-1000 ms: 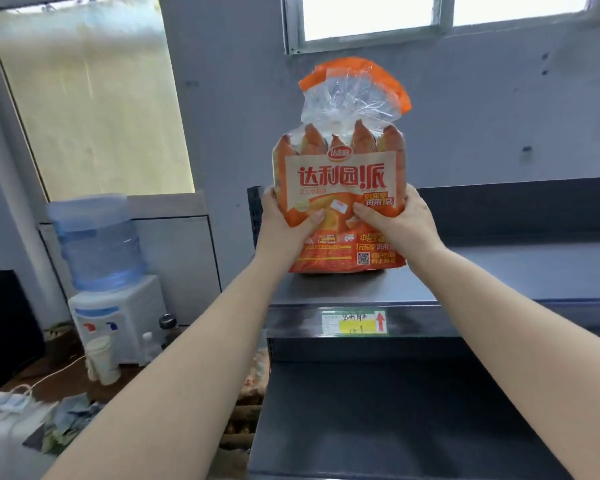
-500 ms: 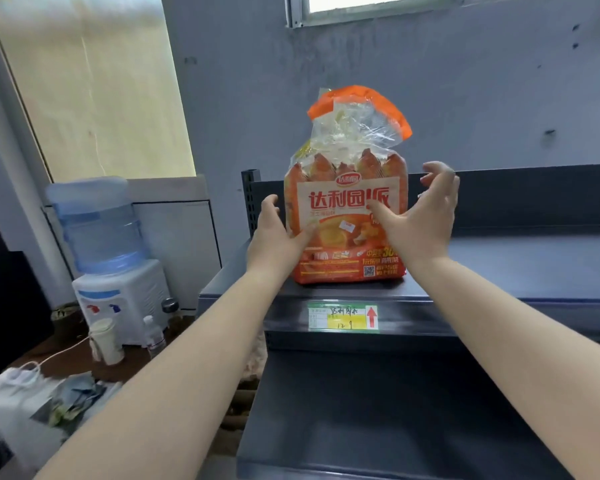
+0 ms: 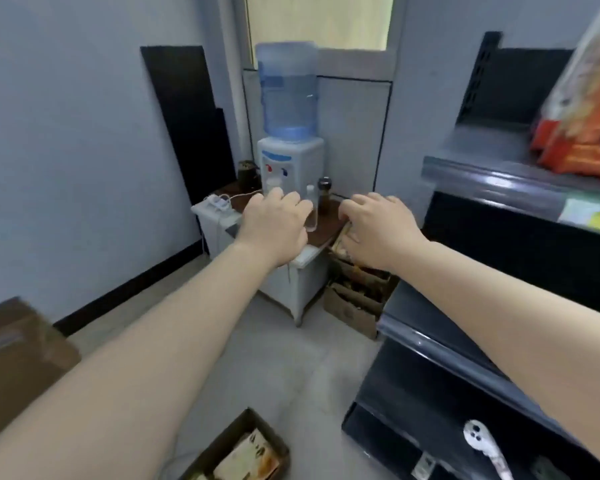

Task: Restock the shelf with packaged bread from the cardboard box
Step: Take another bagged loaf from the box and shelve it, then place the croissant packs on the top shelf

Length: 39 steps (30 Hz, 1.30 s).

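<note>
Bare hands: the left hand (image 3: 274,225) and right hand (image 3: 378,230) were out in mid-air, fingers loosely curled downward, holding nothing.
Below the hands: a cardboard box (image 3: 238,452) sat on the pale floor (image 3: 291,358) at the bottom edge, open, with packets showing inside.
Behind the hands: a water dispenser (image 3: 290,133) with a blue bottle stood on a small white cabinet (image 3: 291,285) in the corner; a second box (image 3: 354,299) lay beside it, against the shelving.
Shelf: the dark metal shelf (image 3: 482,168) was at the right, a glossy rail along its front.
Bread: the bread packet (image 3: 586,116), orange with a clear top, stood on the upper shelf at the right edge, well apart from both hands; blurred, print unreadable.
Room: grey walls and a dark board (image 3: 187,123) leaning at the left.
</note>
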{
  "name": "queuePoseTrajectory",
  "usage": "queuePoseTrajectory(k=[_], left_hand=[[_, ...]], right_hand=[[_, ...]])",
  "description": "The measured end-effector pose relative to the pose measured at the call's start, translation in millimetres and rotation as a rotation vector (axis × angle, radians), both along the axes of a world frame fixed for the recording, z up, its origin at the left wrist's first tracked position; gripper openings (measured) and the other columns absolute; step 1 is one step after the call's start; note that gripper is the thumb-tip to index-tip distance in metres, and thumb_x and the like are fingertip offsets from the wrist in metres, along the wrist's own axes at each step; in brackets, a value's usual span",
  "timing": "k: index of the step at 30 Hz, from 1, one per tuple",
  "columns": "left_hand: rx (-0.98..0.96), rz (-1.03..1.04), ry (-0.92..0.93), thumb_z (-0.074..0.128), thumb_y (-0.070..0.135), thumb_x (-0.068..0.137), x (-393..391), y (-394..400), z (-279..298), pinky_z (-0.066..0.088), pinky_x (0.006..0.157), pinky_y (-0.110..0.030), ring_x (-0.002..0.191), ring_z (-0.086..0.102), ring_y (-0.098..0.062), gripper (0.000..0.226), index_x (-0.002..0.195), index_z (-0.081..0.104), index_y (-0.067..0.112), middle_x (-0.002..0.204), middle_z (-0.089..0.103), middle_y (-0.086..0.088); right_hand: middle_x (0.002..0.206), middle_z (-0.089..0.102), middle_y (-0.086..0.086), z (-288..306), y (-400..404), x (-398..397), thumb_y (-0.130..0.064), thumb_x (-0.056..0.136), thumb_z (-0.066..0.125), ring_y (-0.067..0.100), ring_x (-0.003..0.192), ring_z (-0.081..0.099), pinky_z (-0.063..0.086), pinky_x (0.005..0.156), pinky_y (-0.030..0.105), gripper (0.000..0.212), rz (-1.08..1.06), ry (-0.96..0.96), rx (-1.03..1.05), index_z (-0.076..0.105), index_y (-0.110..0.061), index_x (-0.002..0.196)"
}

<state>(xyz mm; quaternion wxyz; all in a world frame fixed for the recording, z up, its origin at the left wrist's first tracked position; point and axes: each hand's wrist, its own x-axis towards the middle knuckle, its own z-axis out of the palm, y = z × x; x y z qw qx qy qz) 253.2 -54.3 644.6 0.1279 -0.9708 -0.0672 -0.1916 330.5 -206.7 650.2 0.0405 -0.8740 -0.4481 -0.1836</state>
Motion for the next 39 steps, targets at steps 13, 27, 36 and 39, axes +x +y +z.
queuePoseTrajectory(k=[13,27,36,39], left_hand=[[-0.495,0.625,0.328,0.044,0.023,0.091,-255,142,-245,0.038,0.09,-0.037,0.118,0.047,-0.026,0.028,0.117,0.054,0.018,0.123,0.056,-0.002],[-1.084,1.149,0.439,0.049,0.024,0.089,-318,146,-660,0.041,0.085,-0.037,0.117,0.047,-0.024,0.038,0.126,0.047,0.017,0.124,0.053,-0.003],[-1.448,1.406,0.171,0.056,0.016,0.084,-309,130,-840,0.042,0.077,-0.038,0.112,0.05,-0.03,0.054,0.133,0.034,0.013,0.126,0.048,-0.012],[-1.607,1.544,0.014,0.06,0.016,0.082,-300,137,-872,0.047,0.087,-0.039,0.115,0.05,-0.032,0.076,0.143,0.015,0.013,0.13,0.047,-0.013]], right_hand=[[0.12,0.056,0.002,-246,206,-161,-0.033,0.091,0.048,0.025,0.114,0.049,0.038,0.086,0.034,0.032,0.484,0.332,-0.446,0.053,-0.018,0.119],[0.119,0.056,-0.001,-669,257,-204,-0.032,0.09,0.054,0.023,0.105,0.055,0.044,0.072,0.031,0.032,0.413,0.727,-0.728,0.053,-0.019,0.118],[0.142,0.044,0.001,-851,277,-233,-0.037,0.08,0.069,0.026,0.119,0.053,0.05,0.091,0.042,0.079,0.27,1.035,-0.594,0.026,-0.02,0.143],[0.143,0.044,0.006,-886,287,-237,-0.035,0.077,0.074,0.027,0.126,0.048,0.042,0.096,0.035,0.097,0.027,1.267,-0.536,0.011,-0.014,0.149]])
